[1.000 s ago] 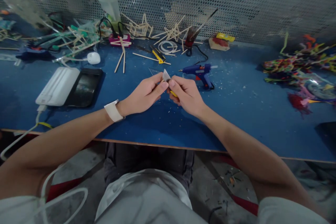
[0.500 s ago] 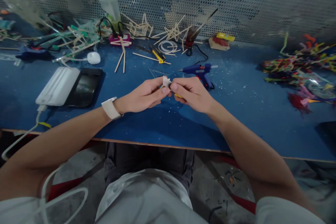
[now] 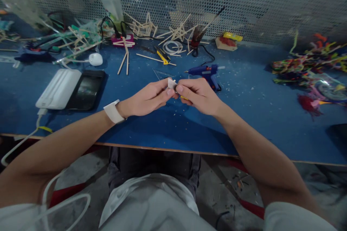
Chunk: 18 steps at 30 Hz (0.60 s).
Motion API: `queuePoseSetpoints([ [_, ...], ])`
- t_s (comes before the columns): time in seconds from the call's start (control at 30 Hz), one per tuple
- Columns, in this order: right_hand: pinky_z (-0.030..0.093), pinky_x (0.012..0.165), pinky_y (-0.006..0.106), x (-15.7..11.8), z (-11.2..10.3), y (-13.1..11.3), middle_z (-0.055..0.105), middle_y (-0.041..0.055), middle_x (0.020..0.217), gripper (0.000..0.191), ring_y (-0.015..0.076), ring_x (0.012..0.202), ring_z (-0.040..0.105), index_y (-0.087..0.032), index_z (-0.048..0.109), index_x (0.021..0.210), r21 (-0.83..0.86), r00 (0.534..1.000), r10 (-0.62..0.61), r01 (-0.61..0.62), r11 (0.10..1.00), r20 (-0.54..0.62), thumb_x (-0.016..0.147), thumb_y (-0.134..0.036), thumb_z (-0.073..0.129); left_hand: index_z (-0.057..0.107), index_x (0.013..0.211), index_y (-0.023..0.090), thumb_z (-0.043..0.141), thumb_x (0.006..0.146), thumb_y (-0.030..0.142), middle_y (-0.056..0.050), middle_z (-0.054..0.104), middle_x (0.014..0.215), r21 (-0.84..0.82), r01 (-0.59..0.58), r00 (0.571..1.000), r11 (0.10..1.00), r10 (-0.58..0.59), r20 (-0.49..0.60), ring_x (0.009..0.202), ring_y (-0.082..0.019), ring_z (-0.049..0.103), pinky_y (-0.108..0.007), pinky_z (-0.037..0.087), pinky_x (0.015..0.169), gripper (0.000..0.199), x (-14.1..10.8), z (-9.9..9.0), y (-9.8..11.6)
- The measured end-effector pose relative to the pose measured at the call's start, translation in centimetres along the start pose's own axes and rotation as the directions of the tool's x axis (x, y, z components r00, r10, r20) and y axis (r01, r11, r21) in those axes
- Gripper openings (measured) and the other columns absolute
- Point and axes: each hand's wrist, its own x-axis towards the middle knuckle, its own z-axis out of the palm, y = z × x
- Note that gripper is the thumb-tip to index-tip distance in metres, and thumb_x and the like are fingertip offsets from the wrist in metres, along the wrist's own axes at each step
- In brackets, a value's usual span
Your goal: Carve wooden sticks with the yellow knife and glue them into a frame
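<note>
Pinched in the left hand (image 3: 148,99), the white piece (image 3: 171,84) shows just beyond that grip, one corner pointing forward (its long axis is too covered to tell), while the right hand (image 3: 200,94), closed on a yellow item (image 3: 184,97), sits just beside it.

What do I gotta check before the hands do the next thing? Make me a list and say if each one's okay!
1. Left hand gripping the small pale piece: ok.
2. Right hand gripping the small yellow thing: ok, though only a bit of it shows.
3. Fingers away from anything sharp: cannot tell, because they hide most of what's held.
4. Blue glue gun well away from the hands: not ok, it lies just beyond the right one.
5. Yellow-and-black cutter lying apart from the hands: ok.
6. Blue table free of scraps: not ok, little bits are scattered on it.
</note>
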Motion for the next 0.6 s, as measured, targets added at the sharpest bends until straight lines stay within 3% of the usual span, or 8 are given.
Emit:
queuePoseSetpoints([
  [0.23,0.033,0.051,0.029,0.1,0.7,0.3,0.052,-0.0033,0.060,0.063,0.0125,0.054,0.046,-0.021,0.067,0.081,-0.079,0.991,0.011,-0.021,0.997,-0.132,0.110,-0.077,0.068,0.061,0.103,0.022,0.052,0.121,0.064,0.004,0.047,0.069,0.291,-0.015,0.972,0.957,0.082,-0.219,0.051,-0.011,0.040,-0.028,0.032,0.049,0.046,0.0,0.5,-0.3],
  [0.47,0.034,0.051,0.030,0.0,2.5,0.7,0.052,-0.0034,0.061,0.061,0.0135,0.054,0.045,-0.023,0.064,0.083,-0.018,0.970,0.021,-0.026,1.000,-0.243,0.111,-0.077,0.065,0.052,0.089,0.023,0.052,0.121,0.063,0.005,0.040,0.065,0.282,-0.036,0.944,0.959,0.125,-0.305,0.053,-0.011,0.039,-0.028,0.030,0.049,0.051,0.1,1.3,-0.3],
  [0.6,0.035,0.051,0.030,0.0,2.4,0.8,0.051,-0.0039,0.060,0.062,0.0135,0.054,0.045,-0.024,0.062,0.082,-0.007,0.974,0.022,-0.025,1.000,-0.227,0.110,-0.079,0.065,0.050,0.089,0.023,0.052,0.121,0.064,0.006,0.039,0.066,0.226,-0.039,0.959,0.973,0.100,-0.266,0.051,-0.009,0.036,-0.025,0.029,0.045,0.052,0.2,1.3,-0.1],
])
